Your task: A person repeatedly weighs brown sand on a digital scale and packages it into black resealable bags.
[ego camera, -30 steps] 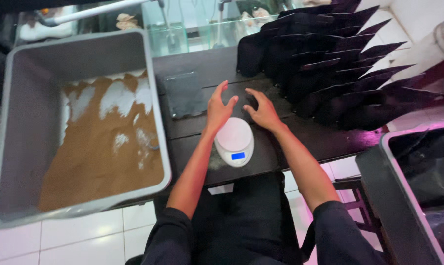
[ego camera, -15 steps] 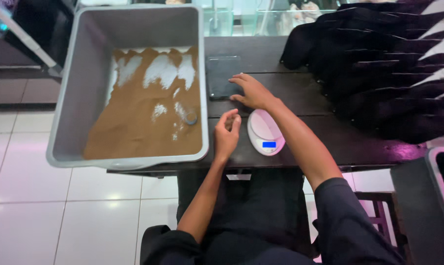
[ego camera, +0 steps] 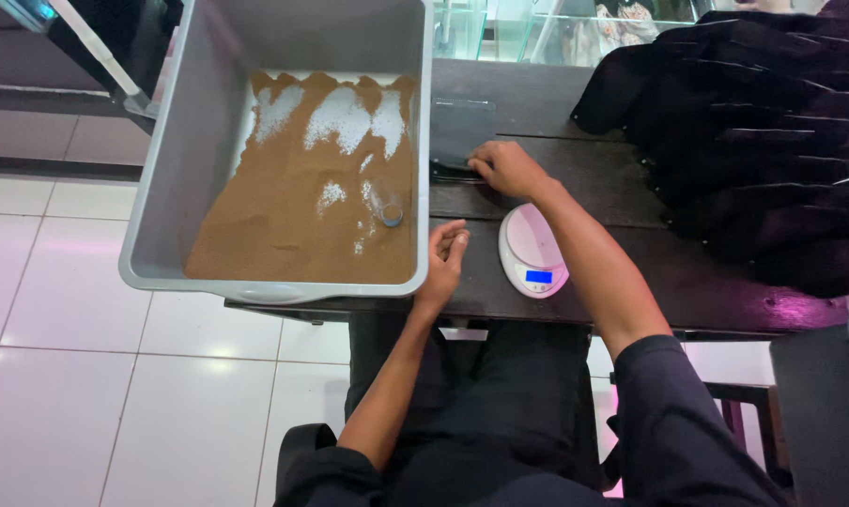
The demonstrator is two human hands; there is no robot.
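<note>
Two hands are working beside the scale — our right hand pinching the black pouch behind it, left hand loosely curled, empty; opening it probably needs both.

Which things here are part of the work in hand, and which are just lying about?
In hand:
right hand touching flat dark pouches
left hand beside grey plastic tub of brown powder
white round scale

Lying about:
pile of black bags
glass shelving
</note>
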